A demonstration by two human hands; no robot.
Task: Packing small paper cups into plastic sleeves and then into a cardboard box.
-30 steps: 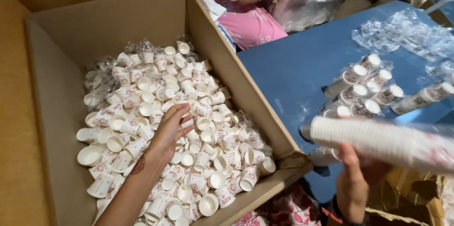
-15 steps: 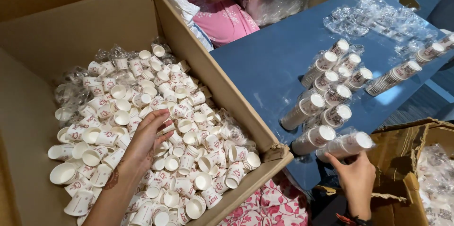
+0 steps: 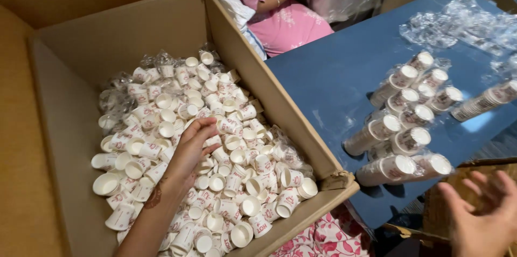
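Observation:
A large open cardboard box holds several small white paper cups with red print, lying loose. My left hand reaches into it and rests on the cups, fingers loosely bent, with nothing clearly held. At the lower right my right hand hovers empty with fingers spread. It is just below the nearest of several sleeved cup stacks that lie on the blue table.
Crumpled clear plastic wrap lies at the table's far right with another cup stack. A person in pink sits behind the box handling a bag. An open brown carton stands by my right hand.
My right hand has laid its long stack of cups on the blue table beside the others and pulled back empty. My left hand stays on the loose cups, fingers curling a little.

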